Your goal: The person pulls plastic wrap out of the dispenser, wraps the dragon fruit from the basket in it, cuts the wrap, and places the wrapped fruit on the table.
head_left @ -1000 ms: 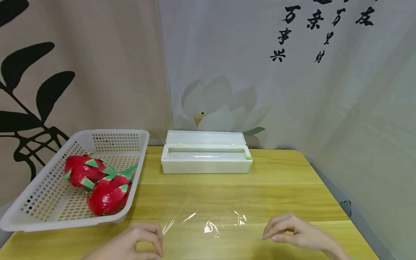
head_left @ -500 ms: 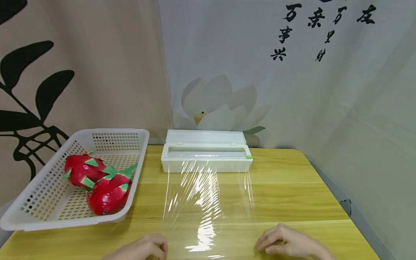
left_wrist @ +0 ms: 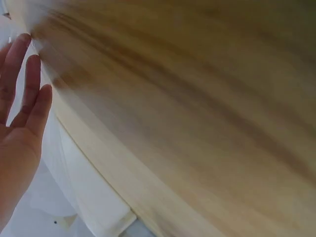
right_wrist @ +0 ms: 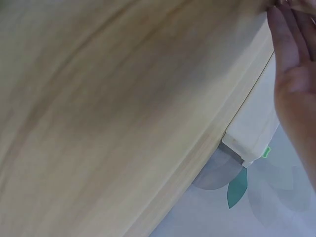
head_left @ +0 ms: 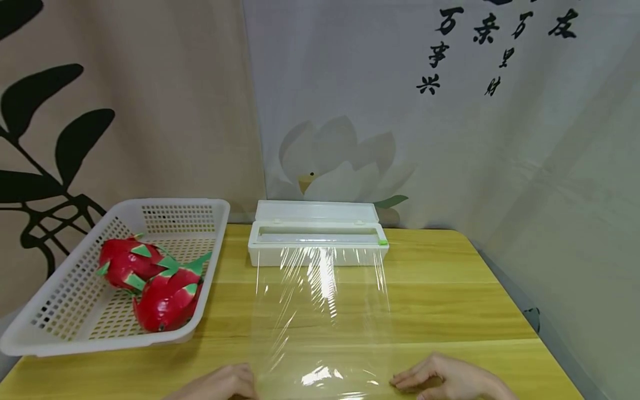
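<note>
A sheet of clear plastic wrap runs from a white wrap dispenser box at the back of the table toward me, with bright creases and glare. At its near left edge my left hand grips the film, partly cut off by the frame. On the opposite side, my right hand pinches the near right edge, low over the table. The left wrist view shows the left hand with three fingers extended; its thumb is hidden. In the right wrist view, fingers and thumb of the right hand meet near the top edge.
A white perforated basket at the left holds two red dragon fruits with green tips. The dispenser's lid is raised against the curtain. The wooden table ends at a slanted right edge.
Both hands have moved down toward me, the right one also slightly left. The plastic wrap now shows stretched from the dispenser, and the glare on it has shifted over the last half second.
</note>
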Available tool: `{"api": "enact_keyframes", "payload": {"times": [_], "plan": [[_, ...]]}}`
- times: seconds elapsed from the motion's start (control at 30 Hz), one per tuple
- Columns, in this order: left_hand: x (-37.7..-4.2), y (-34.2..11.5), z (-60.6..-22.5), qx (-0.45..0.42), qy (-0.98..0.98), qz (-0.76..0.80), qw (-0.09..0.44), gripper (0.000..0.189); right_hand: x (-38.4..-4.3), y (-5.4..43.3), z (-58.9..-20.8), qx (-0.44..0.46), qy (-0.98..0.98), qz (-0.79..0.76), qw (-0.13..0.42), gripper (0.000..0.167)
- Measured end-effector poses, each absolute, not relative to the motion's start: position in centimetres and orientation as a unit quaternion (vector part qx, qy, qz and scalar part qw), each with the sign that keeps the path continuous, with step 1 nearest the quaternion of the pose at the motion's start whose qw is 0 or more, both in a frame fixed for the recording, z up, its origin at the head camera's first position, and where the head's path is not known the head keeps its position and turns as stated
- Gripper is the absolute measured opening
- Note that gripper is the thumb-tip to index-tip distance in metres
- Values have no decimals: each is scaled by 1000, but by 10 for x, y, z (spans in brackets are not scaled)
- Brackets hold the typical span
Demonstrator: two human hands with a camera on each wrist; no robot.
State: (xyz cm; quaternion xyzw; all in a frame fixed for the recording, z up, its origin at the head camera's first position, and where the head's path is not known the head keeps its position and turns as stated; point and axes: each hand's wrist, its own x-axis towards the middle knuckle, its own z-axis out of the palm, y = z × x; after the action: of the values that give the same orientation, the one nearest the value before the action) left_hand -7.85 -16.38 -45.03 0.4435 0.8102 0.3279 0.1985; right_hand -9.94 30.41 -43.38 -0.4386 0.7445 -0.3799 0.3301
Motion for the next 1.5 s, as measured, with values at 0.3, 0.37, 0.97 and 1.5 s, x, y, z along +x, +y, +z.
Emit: {"api": "enact_keyframes", "payload": {"times": [0.3,0.37,0.97,1.5], "plan": [[-76,-158,-452,449,838,276,142,21,-92,304,-430,-394,774,-352,349,46],[-76,-159,-455,468,841,251,105,20,-91,305,-429,-392,781,-339,350,49],[-69,-163,-465,474,873,112,-1,45,-101,330,-434,-441,621,-481,434,52],[-70,-163,-471,494,859,81,-110,42,-101,302,-411,-404,881,-215,122,42]]}}
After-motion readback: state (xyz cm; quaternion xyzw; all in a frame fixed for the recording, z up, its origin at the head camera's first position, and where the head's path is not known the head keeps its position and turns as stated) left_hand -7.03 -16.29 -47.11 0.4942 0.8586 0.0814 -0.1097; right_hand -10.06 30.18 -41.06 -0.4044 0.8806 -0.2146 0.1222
